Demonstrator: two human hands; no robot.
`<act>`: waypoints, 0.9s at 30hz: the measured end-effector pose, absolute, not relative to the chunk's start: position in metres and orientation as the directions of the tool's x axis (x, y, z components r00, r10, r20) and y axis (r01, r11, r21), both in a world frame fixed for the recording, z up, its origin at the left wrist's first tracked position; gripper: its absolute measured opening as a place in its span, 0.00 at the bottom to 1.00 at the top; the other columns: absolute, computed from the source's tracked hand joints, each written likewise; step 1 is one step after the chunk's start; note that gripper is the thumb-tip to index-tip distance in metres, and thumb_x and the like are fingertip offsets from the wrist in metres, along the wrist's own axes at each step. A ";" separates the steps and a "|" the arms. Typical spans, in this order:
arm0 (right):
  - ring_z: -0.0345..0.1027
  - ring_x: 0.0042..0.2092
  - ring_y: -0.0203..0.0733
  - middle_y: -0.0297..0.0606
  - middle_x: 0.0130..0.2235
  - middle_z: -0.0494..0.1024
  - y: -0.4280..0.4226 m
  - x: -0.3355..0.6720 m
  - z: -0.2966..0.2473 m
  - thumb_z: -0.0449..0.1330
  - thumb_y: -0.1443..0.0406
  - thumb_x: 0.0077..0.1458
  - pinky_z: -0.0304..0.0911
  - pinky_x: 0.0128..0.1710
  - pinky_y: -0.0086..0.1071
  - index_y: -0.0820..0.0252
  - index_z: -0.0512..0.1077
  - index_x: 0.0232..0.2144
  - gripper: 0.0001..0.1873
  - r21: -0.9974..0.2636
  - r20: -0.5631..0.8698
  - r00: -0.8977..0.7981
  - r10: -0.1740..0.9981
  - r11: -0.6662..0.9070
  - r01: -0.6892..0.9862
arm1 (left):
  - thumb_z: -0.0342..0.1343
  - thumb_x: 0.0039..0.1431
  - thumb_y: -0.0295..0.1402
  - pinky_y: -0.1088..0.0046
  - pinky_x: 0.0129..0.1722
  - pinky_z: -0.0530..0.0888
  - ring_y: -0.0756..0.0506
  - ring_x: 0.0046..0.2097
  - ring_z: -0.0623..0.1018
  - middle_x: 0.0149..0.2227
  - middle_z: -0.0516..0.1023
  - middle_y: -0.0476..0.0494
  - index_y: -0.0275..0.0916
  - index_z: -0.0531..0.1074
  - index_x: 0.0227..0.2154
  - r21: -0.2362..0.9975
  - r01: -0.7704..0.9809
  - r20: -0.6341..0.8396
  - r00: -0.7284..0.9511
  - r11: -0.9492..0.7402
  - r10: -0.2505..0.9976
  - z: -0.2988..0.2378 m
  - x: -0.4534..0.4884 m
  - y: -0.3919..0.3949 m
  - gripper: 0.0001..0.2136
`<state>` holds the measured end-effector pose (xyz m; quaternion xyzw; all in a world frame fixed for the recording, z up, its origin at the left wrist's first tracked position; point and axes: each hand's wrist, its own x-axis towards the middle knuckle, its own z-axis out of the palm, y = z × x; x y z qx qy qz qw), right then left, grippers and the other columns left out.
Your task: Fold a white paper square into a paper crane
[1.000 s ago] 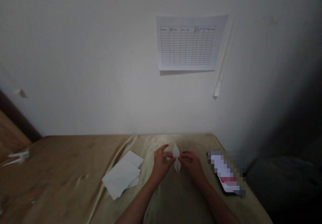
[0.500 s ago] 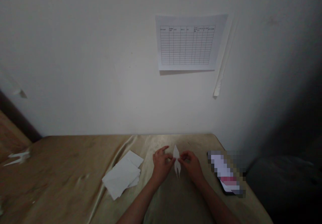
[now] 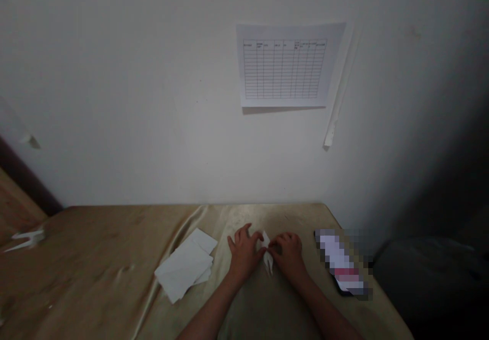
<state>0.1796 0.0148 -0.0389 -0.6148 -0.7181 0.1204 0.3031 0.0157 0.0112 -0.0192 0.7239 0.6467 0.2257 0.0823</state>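
Creased, satiny tan cloth (image 3: 95, 284), below a matte pale wall (image 3: 133, 101). White scrap (image 3: 30, 237), half past eight in view. Overlapping paper sheets (image 3: 183, 271), seven o'clock. Left hand (image 3: 243, 251) — thumb and forefinger pinch the folded paper (image 3: 267, 260), slim, white, fork-ended, at half past five. Right hand (image 3: 289, 255) pinches it too. Grid-printed sheet (image 3: 284, 70), one o'clock. Phone (image 3: 340, 262), four o'clock.

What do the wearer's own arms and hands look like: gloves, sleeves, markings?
Left hand and right hand: both bare, no gloves. Left forearm and right forearm are uncovered down to the frame edge, tapering toward the wrists; no sleeves, watch, bracelet or cables in view. No markings show, though the picture is too dim for fine detail.
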 end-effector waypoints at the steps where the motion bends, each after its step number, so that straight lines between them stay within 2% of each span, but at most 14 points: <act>1: 0.62 0.52 0.50 0.38 0.42 0.78 0.015 0.180 -0.039 0.64 0.59 0.52 0.46 0.58 0.44 0.49 0.79 0.33 0.05 -0.542 0.287 -0.061 0.956 0.215 0.812 | 0.63 0.53 0.35 0.32 0.61 0.48 0.32 0.65 0.58 0.64 0.61 0.44 0.52 0.77 0.41 0.415 0.896 0.225 0.070 -0.161 0.972 -0.019 0.015 0.011 0.12; 5: 0.62 0.51 0.50 0.38 0.41 0.78 0.016 0.182 -0.039 0.65 0.58 0.53 0.47 0.57 0.44 0.48 0.80 0.33 0.06 -0.537 0.294 -0.056 0.954 0.213 0.817 | 0.65 0.53 0.36 0.29 0.60 0.44 0.32 0.65 0.57 0.65 0.60 0.50 0.57 0.81 0.35 0.420 0.882 0.240 0.120 -0.214 0.963 -0.019 0.013 0.011 0.08; 11: 0.62 0.50 0.49 0.37 0.40 0.78 0.015 0.183 -0.036 0.66 0.59 0.51 0.48 0.57 0.45 0.47 0.81 0.31 0.04 -0.561 0.303 -0.062 0.951 0.231 0.795 | 0.63 0.54 0.39 0.27 0.60 0.40 0.30 0.65 0.58 0.66 0.61 0.53 0.60 0.82 0.34 0.394 0.887 0.226 0.159 -0.240 0.961 -0.015 0.007 0.012 0.06; 22: 0.64 0.50 0.50 0.37 0.42 0.78 0.015 0.184 -0.032 0.67 0.58 0.50 0.46 0.58 0.47 0.42 0.82 0.31 0.04 -0.569 0.284 -0.061 0.957 0.219 0.793 | 0.66 0.50 0.40 0.27 0.59 0.34 0.26 0.67 0.55 0.69 0.55 0.55 0.68 0.76 0.46 0.378 0.883 0.239 0.196 -0.277 0.951 -0.021 0.001 0.022 0.19; 27: 0.63 0.52 0.49 0.36 0.44 0.77 0.014 0.183 -0.030 0.66 0.59 0.50 0.42 0.60 0.48 0.43 0.81 0.33 0.06 -0.563 0.259 -0.049 0.965 0.192 0.804 | 0.63 0.55 0.40 0.28 0.60 0.35 0.28 0.67 0.55 0.68 0.57 0.53 0.67 0.76 0.45 0.377 0.881 0.243 0.205 -0.287 0.948 -0.022 0.000 0.027 0.15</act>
